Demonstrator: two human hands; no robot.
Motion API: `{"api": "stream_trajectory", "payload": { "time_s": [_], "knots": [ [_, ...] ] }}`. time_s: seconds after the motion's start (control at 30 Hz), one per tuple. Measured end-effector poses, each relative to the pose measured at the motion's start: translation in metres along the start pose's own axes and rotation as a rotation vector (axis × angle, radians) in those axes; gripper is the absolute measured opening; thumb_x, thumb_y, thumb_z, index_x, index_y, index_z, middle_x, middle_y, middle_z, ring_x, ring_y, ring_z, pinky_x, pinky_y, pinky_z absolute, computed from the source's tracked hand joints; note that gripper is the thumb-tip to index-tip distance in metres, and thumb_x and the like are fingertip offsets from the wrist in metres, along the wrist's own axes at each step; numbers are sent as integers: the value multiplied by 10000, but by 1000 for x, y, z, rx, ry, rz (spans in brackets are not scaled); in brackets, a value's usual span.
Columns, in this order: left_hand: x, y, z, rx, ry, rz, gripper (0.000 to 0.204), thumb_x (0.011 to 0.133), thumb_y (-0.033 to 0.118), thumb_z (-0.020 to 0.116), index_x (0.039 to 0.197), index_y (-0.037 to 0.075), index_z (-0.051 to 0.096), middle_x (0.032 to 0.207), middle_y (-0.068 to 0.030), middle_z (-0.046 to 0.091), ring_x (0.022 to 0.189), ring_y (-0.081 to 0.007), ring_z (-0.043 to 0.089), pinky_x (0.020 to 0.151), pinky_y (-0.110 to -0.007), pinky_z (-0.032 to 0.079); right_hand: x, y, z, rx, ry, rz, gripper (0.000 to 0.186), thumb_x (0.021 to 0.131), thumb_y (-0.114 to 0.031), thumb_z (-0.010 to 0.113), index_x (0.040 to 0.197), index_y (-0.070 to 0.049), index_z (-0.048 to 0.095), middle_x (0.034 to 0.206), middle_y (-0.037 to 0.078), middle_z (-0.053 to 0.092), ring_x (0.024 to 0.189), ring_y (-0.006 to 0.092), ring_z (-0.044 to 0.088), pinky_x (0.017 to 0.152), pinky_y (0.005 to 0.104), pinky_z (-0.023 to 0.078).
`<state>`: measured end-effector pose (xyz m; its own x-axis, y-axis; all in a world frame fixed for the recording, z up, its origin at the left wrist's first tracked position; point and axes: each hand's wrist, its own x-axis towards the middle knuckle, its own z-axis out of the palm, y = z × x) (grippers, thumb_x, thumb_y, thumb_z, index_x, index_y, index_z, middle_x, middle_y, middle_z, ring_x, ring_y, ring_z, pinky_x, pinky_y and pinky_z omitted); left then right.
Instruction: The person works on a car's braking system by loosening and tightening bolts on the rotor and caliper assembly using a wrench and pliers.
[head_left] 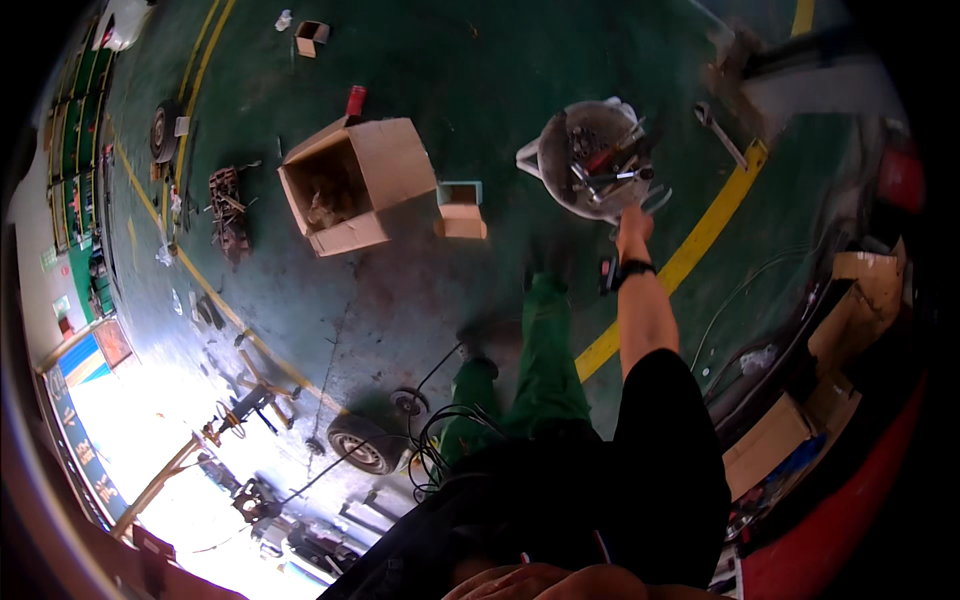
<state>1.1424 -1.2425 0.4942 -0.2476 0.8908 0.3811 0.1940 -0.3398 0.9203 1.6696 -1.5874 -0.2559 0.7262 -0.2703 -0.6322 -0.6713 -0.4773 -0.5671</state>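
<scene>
- Right hand (633, 222): extended forward on a straight arm, a dark watch on the wrist. It reaches the near rim of the round metal tool tray (592, 158). Whether the fingers are closed on anything cannot be told; they are small and blurred.
- Left hand (545, 582): only a part shows at the lower edge of the view, close to the body. How far it is open cannot be told, and no held item is visible.
- Tool tray: stands on the green floor (450, 60), ahead of the person, and holds several hand tools (612, 160) lying in a heap.
- Open cardboard box (355, 185): on the floor, left of the tray, well apart from it.
- Small box (460, 208): between the cardboard box and the tray.
- Yellow floor line (700, 240): runs diagonally just right of the right arm.
- Small wheel (362, 445): on the floor at lower left, near black cables (432, 445).
</scene>
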Motion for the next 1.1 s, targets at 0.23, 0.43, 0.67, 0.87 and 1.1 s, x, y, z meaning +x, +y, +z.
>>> {"api": "stream_trajectory", "payload": {
  "time_s": [0.23,0.43,0.67,0.87,1.1],
  "knots": [
    [51,68,-45,-295,21,288,422,1016,255,472,1344,-6,522,1290,-178,597,1233,-263,543,1083,-374,391,-146,-45,-50,356,-418,-70,187,804,-87,655,984,-36,653,736,19,569,527,114,467,470,307,359],
    [94,88,-40,-410,109,508,462,1018,314,491,1399,54,515,1421,-116,542,1270,-263,535,1116,-419,361,-308,-189,-77,766,-941,-322,273,802,29,598,1073,-7,594,861,90,619,694,194,610,578,307,524],
    [89,103,-41,-418,-415,709,391,937,133,691,1285,29,547,1040,-49,633,932,-143,557,799,-293,468,-677,-359,-220,899,-1374,-1109,448,895,-69,632,1318,-19,493,1034,97,625,876,227,610,791,400,504],
    [95,99,-42,-220,-331,836,550,845,241,804,1278,-10,575,1167,-126,666,1040,-166,626,909,-306,504,-918,-403,-293,962,-1337,-1526,265,875,-23,589,1127,24,523,981,146,593,800,224,561,715,334,465],
    [93,99,-45,-252,-205,871,806,756,245,833,1385,-6,397,1180,-99,697,921,-244,663,816,-337,514,-1084,-406,-268,864,-1292,-1598,148,877,-143,547,850,-6,598,673,90,583,546,195,538,508,311,457]
  ]
}}
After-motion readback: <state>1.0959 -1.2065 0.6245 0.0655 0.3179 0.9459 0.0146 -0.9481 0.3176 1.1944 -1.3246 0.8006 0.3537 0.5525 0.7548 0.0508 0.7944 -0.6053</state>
